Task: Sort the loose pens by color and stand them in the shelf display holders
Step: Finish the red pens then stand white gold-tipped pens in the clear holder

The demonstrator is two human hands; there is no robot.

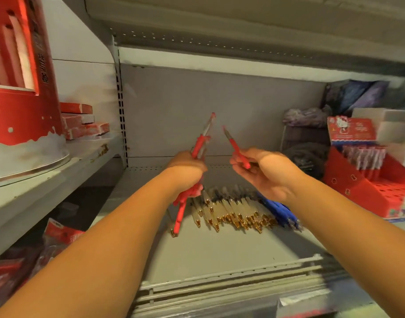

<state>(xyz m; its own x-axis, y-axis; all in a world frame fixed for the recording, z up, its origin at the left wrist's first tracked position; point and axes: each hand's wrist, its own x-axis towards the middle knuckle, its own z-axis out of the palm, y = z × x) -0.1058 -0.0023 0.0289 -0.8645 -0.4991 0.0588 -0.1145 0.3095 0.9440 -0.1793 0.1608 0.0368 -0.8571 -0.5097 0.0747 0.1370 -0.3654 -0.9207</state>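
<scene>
Left hand (187, 173) is fisted round a bundle of red pens (202, 141). The pens stick out above and below the fist. Can't tell if the lowest tip touches the shelf (220, 253).

Right hand (268, 177) pinches a single red pen (235, 146) between thumb and fingertips, tip angled up and left toward the bundle but not touching it. Both hands are raised over the middle of the shelf, apart.

On the shelf under the hands is a row of clear pens with gold tips (231, 210), with blue pens (279, 210) just right of them.

A red display holder (357, 191) sits at the far right with pens (367, 158) standing in it, blurred.

The left shelf has stacked red boxes (82, 122) and a big red tub (17, 99).
</scene>
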